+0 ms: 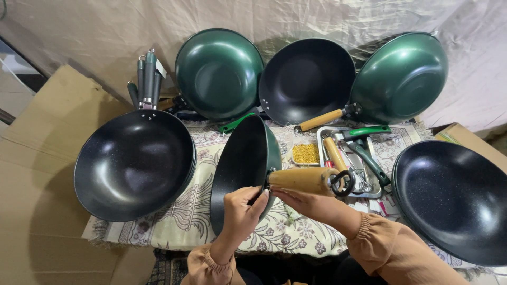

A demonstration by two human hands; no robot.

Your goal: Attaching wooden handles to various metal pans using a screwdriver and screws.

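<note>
While wok (pixel 244 168) stands on edge over patterned cloth (pixel 185 221), it could tip or roll if grip slackens. Head view: left hand (pixel 242 212) pinches at handle joint, fingers closed; right hand (pixel 306 203) closed under wooden handle (pixel 302 179). Wok sits between and just above hands; metal tray (pixel 323 133) of tools just beyond.

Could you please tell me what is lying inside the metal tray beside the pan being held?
In the metal tray lie a wooden handle, green-handled tools and small metal parts. The held pan's handle covers the tray's near corner, hiding whatever lies there.
</note>
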